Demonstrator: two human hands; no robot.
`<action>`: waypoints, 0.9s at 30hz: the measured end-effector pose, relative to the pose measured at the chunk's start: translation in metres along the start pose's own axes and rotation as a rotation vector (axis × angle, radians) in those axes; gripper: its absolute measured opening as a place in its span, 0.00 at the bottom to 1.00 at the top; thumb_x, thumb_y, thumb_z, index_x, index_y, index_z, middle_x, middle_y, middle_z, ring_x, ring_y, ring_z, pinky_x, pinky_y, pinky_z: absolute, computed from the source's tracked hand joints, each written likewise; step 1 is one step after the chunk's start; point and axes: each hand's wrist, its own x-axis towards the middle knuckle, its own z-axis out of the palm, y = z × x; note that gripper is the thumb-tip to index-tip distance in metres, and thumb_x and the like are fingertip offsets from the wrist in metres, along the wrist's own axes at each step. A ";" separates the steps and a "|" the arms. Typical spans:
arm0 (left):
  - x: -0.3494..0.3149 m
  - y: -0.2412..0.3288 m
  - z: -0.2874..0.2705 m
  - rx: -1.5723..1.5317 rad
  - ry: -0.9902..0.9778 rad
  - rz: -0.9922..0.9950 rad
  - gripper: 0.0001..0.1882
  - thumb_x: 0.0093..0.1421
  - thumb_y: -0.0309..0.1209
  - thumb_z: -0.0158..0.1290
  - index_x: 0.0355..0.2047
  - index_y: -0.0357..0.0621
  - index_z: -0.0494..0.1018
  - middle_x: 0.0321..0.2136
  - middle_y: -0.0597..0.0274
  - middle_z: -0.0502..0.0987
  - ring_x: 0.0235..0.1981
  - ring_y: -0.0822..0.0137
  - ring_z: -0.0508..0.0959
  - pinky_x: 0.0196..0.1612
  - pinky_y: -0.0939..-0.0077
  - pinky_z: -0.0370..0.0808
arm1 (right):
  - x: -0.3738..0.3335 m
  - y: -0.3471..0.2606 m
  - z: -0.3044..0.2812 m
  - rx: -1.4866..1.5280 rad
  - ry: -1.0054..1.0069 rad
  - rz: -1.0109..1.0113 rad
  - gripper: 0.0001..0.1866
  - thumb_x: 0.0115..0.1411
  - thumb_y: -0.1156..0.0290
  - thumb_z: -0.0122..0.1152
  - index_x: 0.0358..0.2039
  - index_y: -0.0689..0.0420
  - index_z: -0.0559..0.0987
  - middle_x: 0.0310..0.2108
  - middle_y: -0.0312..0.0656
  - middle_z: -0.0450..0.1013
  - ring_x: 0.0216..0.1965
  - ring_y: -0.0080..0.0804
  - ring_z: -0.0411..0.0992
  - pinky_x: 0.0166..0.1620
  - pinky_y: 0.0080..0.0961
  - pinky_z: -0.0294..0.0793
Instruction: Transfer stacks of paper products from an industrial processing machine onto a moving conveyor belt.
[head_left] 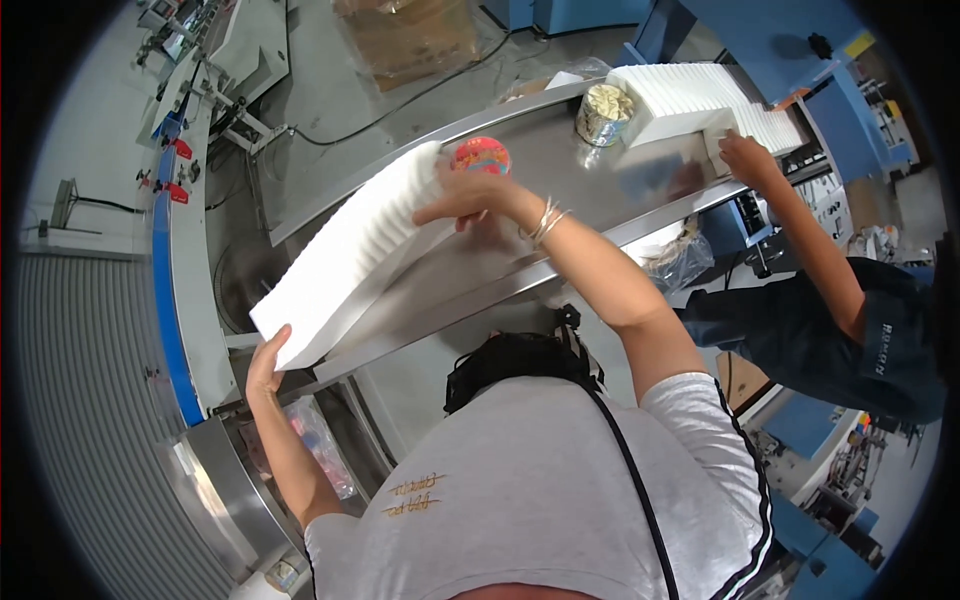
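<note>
A long row of white folded paper (345,255), ridged along its top, slants across the left part of the metal bench. It spans between my two hands. My left hand (266,365) is closed on its lower, nearer end, with the thumb on the front edge. At the upper, farther end my right hand (468,198) grips it; some of those fingers are hidden by the stack. Just beyond my right hand is a round red object with a colourful printed top (482,155), partly covered by that hand.
The metal bench (560,185) runs to the far right. There stand a shiny gold-and-silver can (604,115) and more white paper rows (690,95), touched by a co-worker's hand (748,160). Machine with a blue edge (170,290) lies left; a cardboard box (410,40) sits behind.
</note>
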 end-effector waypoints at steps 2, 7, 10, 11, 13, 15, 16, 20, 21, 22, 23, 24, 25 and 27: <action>0.015 0.018 0.032 0.064 -0.034 0.054 0.45 0.49 0.44 0.65 0.62 0.35 0.58 0.56 0.54 0.68 0.56 0.59 0.68 0.57 0.69 0.63 | -0.010 0.008 -0.007 0.042 0.061 0.071 0.53 0.49 0.46 0.66 0.60 0.71 0.50 0.29 0.50 0.73 0.23 0.31 0.76 0.21 0.25 0.73; 0.035 0.071 0.106 0.110 -0.162 0.096 0.39 0.53 0.39 0.62 0.61 0.35 0.59 0.55 0.56 0.70 0.55 0.63 0.70 0.56 0.71 0.66 | -0.051 0.053 -0.032 0.131 0.172 0.154 0.50 0.48 0.50 0.68 0.54 0.81 0.55 0.29 0.50 0.72 0.19 0.29 0.75 0.14 0.18 0.66; 0.051 0.087 0.149 0.137 -0.346 0.087 0.41 0.51 0.36 0.64 0.61 0.34 0.59 0.56 0.56 0.68 0.57 0.62 0.67 0.59 0.72 0.62 | -0.091 0.082 -0.056 0.198 0.214 0.231 0.49 0.45 0.51 0.68 0.50 0.83 0.60 0.30 0.50 0.74 0.20 0.28 0.76 0.14 0.19 0.68; 0.052 0.091 0.167 0.150 -0.400 0.097 0.41 0.51 0.36 0.64 0.61 0.34 0.59 0.56 0.56 0.69 0.57 0.62 0.67 0.59 0.72 0.62 | -0.107 0.090 -0.068 0.229 0.182 0.273 0.47 0.45 0.51 0.67 0.51 0.79 0.60 0.33 0.50 0.74 0.21 0.25 0.76 0.15 0.16 0.67; 0.049 0.094 0.209 0.211 -0.446 0.091 0.38 0.51 0.36 0.64 0.59 0.35 0.62 0.54 0.57 0.71 0.56 0.61 0.68 0.59 0.71 0.62 | -0.124 0.130 -0.084 0.253 0.249 0.304 0.44 0.45 0.51 0.68 0.49 0.76 0.63 0.35 0.49 0.73 0.22 0.24 0.76 0.16 0.15 0.67; 0.047 0.092 0.250 0.275 -0.443 0.123 0.38 0.51 0.37 0.64 0.59 0.36 0.63 0.54 0.57 0.71 0.56 0.61 0.69 0.59 0.72 0.61 | -0.149 0.151 -0.109 0.265 0.230 0.331 0.44 0.44 0.50 0.69 0.52 0.70 0.63 0.38 0.48 0.72 0.21 0.24 0.75 0.16 0.15 0.67; 0.040 0.094 0.273 0.288 -0.443 0.109 0.37 0.51 0.37 0.64 0.59 0.37 0.63 0.54 0.57 0.71 0.56 0.62 0.69 0.59 0.72 0.60 | -0.162 0.161 -0.123 0.265 0.210 0.327 0.45 0.44 0.50 0.69 0.54 0.68 0.62 0.39 0.48 0.72 0.21 0.24 0.75 0.16 0.15 0.67; 0.032 0.088 0.342 0.268 -0.509 0.134 0.38 0.51 0.38 0.64 0.59 0.37 0.62 0.54 0.58 0.70 0.56 0.63 0.68 0.58 0.72 0.61 | -0.188 0.203 -0.162 0.210 0.329 0.432 0.51 0.45 0.51 0.68 0.60 0.68 0.53 0.36 0.45 0.71 0.18 0.21 0.72 0.16 0.14 0.70; 0.034 0.084 0.349 0.210 -0.580 0.173 0.39 0.51 0.38 0.64 0.60 0.37 0.61 0.54 0.58 0.70 0.56 0.63 0.68 0.58 0.72 0.61 | -0.191 0.205 -0.165 0.206 0.326 0.430 0.51 0.45 0.51 0.68 0.60 0.68 0.53 0.36 0.45 0.71 0.18 0.21 0.72 0.16 0.14 0.70; 0.033 0.083 0.354 0.192 -0.604 0.196 0.40 0.52 0.38 0.64 0.61 0.37 0.59 0.54 0.58 0.70 0.56 0.64 0.69 0.58 0.72 0.61 | -0.193 0.206 -0.166 0.217 0.327 0.417 0.53 0.46 0.50 0.68 0.61 0.70 0.51 0.35 0.45 0.71 0.18 0.21 0.72 0.16 0.14 0.70; 0.035 0.083 0.353 0.184 -0.597 0.193 0.40 0.52 0.38 0.64 0.61 0.37 0.59 0.54 0.58 0.70 0.56 0.64 0.69 0.58 0.72 0.61 | -0.194 0.205 -0.166 0.228 0.325 0.405 0.55 0.46 0.50 0.68 0.62 0.71 0.48 0.35 0.45 0.72 0.18 0.22 0.72 0.17 0.14 0.70; 0.039 0.082 0.348 0.218 -0.564 0.156 0.40 0.52 0.38 0.64 0.60 0.36 0.60 0.54 0.57 0.70 0.56 0.64 0.69 0.58 0.72 0.61 | -0.194 0.203 -0.164 0.220 0.313 0.403 0.55 0.46 0.50 0.68 0.62 0.71 0.48 0.35 0.45 0.72 0.18 0.22 0.72 0.17 0.14 0.70; 0.036 0.083 0.346 0.249 -0.527 0.117 0.39 0.52 0.38 0.64 0.60 0.36 0.60 0.54 0.57 0.70 0.56 0.64 0.69 0.58 0.72 0.61 | -0.193 0.196 -0.161 0.213 0.325 0.393 0.57 0.46 0.50 0.67 0.63 0.71 0.45 0.34 0.46 0.72 0.18 0.22 0.72 0.17 0.14 0.70; 0.020 0.082 0.337 0.238 -0.429 0.099 0.39 0.52 0.37 0.63 0.60 0.35 0.60 0.54 0.57 0.70 0.55 0.64 0.69 0.58 0.72 0.62 | -0.185 0.194 -0.153 0.216 0.271 0.365 0.60 0.47 0.48 0.64 0.65 0.71 0.40 0.34 0.47 0.72 0.19 0.23 0.72 0.18 0.15 0.69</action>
